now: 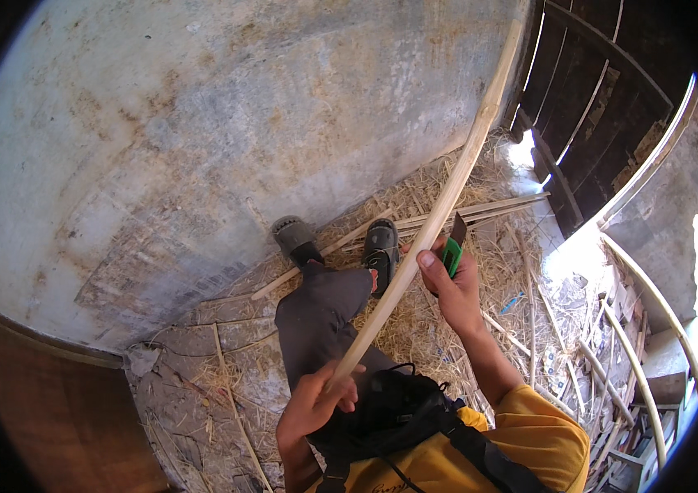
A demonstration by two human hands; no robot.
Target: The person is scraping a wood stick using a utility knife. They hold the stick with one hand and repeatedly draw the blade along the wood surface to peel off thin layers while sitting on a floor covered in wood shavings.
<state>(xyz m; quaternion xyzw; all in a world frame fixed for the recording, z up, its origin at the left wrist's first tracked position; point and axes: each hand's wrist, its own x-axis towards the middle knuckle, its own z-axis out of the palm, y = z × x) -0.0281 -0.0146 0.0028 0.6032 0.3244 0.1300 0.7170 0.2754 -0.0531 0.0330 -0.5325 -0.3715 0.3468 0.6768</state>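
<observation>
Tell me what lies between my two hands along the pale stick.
In the head view, only bare stick runs between the left hand and the right hand, which also holds a green-handled knife; dark trouser legs lie beneath.

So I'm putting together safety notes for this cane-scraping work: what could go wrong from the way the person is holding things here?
The right hand presses a green-handled blade against the long pale cane, thumb close to the edge; a slip could cut it. The left hand grips the cane's lower end over the lap, so a blade sliding down could reach the leg. Loose straw and sticks underfoot might shift under the shoes.
</observation>
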